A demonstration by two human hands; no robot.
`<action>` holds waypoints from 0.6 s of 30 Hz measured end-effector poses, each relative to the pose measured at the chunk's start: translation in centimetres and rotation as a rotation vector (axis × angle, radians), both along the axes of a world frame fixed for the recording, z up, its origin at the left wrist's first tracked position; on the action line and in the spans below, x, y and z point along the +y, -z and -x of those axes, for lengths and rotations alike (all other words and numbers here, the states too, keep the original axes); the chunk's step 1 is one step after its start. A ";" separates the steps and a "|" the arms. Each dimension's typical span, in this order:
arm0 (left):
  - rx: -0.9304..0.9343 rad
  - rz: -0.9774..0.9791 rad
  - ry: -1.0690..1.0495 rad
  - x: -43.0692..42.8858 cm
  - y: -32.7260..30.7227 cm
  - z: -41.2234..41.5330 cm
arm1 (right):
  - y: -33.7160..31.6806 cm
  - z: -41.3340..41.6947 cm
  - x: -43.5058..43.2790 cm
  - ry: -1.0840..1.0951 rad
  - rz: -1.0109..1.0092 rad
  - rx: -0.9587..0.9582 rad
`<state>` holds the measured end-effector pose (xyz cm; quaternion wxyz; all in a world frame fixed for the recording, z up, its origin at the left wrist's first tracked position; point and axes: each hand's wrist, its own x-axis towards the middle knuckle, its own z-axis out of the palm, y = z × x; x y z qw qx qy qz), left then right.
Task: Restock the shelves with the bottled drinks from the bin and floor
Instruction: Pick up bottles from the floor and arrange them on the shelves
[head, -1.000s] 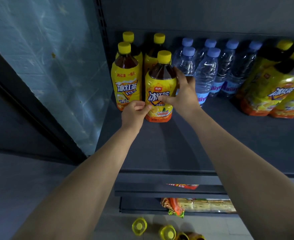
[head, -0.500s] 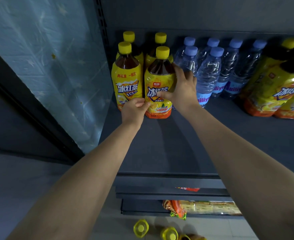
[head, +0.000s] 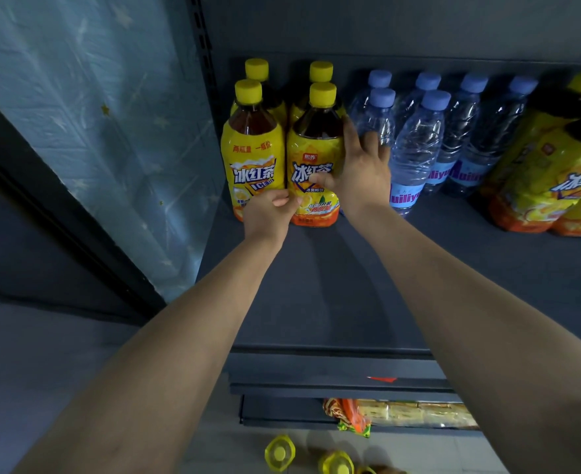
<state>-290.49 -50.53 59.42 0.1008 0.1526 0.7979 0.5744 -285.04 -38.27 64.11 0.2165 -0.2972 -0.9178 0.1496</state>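
The shelf (head: 316,285) is carrying the iced tea bottle (head: 313,155) near its back left corner, just beside a matching bottle (head: 253,155). The right hand (head: 360,172) is wrapping its side, thumb across the label; the left hand (head: 268,213) is curling against its base, grip unclear. It is best pushed low and kept upright. Since a second ago it has slid back level with its neighbour.

A dark shelf (head: 333,285) carries four iced tea bottles (head: 253,159) at its left end, two rows deep; water bottles (head: 415,148) just beside them; yellow-labelled bottles (head: 538,172) at the right; yellow-capped bottles (head: 279,453) stand on the floor (head: 220,449) below.
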 end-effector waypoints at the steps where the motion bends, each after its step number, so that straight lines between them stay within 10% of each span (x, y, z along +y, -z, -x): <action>1: -0.001 0.000 0.003 -0.1 0.0 0.0 | 0.0 0.0 0.0 0.002 -0.013 -0.004; 18: -0.020 0.055 0.083 -1.0 -1.2 -0.6 | 0.3 -1.4 -0.7 -0.069 0.305 0.171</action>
